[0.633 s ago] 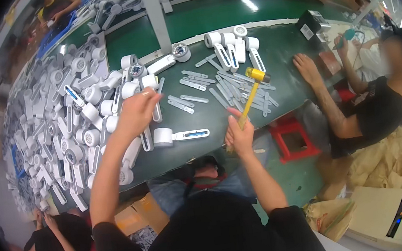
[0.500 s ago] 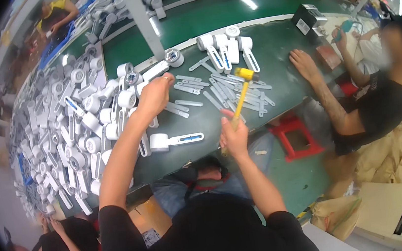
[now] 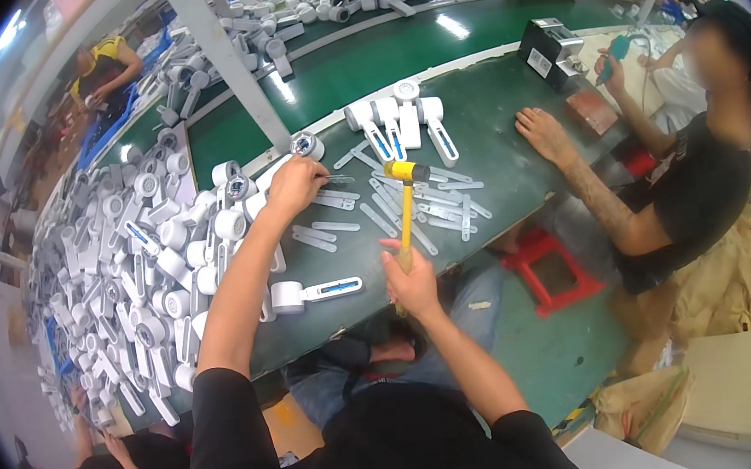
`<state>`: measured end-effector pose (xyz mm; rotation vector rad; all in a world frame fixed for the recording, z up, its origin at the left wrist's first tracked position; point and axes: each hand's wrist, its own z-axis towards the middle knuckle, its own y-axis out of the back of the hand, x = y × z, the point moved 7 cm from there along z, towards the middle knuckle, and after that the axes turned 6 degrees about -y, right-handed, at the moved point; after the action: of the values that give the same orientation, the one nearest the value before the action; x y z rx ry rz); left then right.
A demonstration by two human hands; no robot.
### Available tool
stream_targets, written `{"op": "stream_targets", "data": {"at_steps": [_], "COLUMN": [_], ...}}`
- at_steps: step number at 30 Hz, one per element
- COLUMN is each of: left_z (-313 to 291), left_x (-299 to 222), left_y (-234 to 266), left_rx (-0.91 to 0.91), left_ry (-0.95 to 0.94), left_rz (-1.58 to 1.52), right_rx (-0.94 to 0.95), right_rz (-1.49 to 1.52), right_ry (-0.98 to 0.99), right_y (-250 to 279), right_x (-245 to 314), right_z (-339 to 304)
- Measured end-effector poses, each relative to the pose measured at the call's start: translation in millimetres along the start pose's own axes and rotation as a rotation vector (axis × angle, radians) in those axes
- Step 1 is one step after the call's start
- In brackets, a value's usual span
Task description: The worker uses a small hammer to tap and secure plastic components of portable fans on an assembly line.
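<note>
My right hand (image 3: 412, 284) is wrapped round the wooden-looking handle of a mallet (image 3: 408, 217). Its yellow and black head stands above a loose spread of flat grey plastic strips (image 3: 386, 204). At the left edge of those strips, my left hand (image 3: 294, 186) is closed in a pinch, with a thin grey strip (image 3: 339, 179) jutting from its fingertips. Nearest me on the table lies a white handheld fan-like unit (image 3: 288, 297), its handle slot showing a blue part inside. Several similar white units (image 3: 390, 122) lie side by side beyond the strips.
A large heap of white units (image 3: 155, 250) fills the table's left side. A metal post (image 3: 226, 62) rises behind my left hand, before a green conveyor (image 3: 329, 73). On the right a co-worker's arm (image 3: 570, 157) rests on the table near a black box (image 3: 549, 52). A red stool (image 3: 551, 272) stands below.
The mallet has moved left, its head now over the strips. My left hand has shifted slightly right, and a strip now shows at its fingertips. The whole view has tilted a little.
</note>
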<state>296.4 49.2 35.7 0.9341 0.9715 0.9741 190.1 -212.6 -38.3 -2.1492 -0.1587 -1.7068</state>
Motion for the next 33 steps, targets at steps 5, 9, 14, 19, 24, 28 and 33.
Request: {"op": "stream_targets", "data": {"at_steps": [5, 9, 14, 19, 24, 28, 33], "left_z": [-29.8, -54.2, -132.6, -182.4, -203.1, -230.8, -232.2], "left_x": [5.1, -14.8, -71.0, -111.0, -122.7, -94.2, -98.4], "left_y": [34.4, 58.2, 36.7, 14.9, -0.6, 62.3, 67.8], "left_rx": [-0.068, -0.206, -0.285, -0.427, -0.462, -0.558, -0.368], "left_ry": [0.031, 0.315, 0.694, 0.811, 0.812, 0.547, 0.195], "left_rz": [0.185, -0.166, -1.314, -1.538, -1.621, -0.381, -0.156], "right_rx": [0.036, 0.043, 0.134, 0.156, 0.175, 0.099, 0.236], "right_rz": [0.026, 0.033, 0.143, 0.084, -0.076, -0.183, -0.375], "right_ry": [-0.02, -0.069, -0.091, -0.165, -0.21, -0.191, -0.269], "right_y": [-5.7, -1.3, -27.4, -55.5, -60.9, -23.9, -44.2], "right_x": [-3.4, -5.4, 20.3, 29.3, 24.4, 40.6, 24.3], "right_z": [2.2, 1.9, -15.0, -31.3, -28.5, -14.7, -11.7]}}
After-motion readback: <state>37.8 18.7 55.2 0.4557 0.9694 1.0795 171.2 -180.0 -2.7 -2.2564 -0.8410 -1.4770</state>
